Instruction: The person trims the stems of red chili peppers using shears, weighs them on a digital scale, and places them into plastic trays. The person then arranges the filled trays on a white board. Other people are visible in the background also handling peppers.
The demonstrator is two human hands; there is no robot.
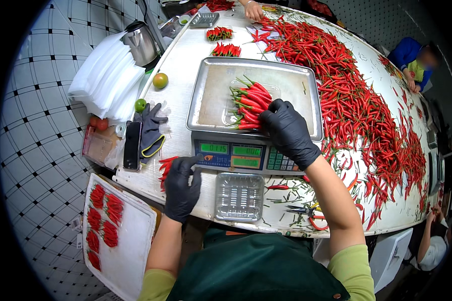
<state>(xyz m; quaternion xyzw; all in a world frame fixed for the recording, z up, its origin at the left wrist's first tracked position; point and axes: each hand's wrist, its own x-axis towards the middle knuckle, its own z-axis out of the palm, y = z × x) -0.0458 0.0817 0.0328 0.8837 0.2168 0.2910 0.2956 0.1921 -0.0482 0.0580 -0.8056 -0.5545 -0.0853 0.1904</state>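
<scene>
A bunch of red chili peppers (pixel 250 99) with green stems lies in a clear plastic tray (pixel 275 90) on the metal pan (pixel 214 86) of a digital scale (pixel 229 167). My right hand (pixel 286 129), in a black glove, has its fingers curled around the tips of the bunch at its right side; its palm side is hidden. My left hand (pixel 181 186), also gloved in black, is at the scale's lower left corner, thumb and forefinger apart. Right beside it lie a few loose red chilies (pixel 165 169). An empty clear tray (pixel 240 197) sits in front of the scale.
A big heap of red chilies (pixel 335 75) spreads along the right, with scissors (pixel 305 210) and stem bits nearer me. Filled trays (pixel 226 50), a phone (pixel 132 145), a grey glove (pixel 150 128) and white foam sheets (pixel 105 75) surround the scale. Other people (pixel 412 67) sit around the table.
</scene>
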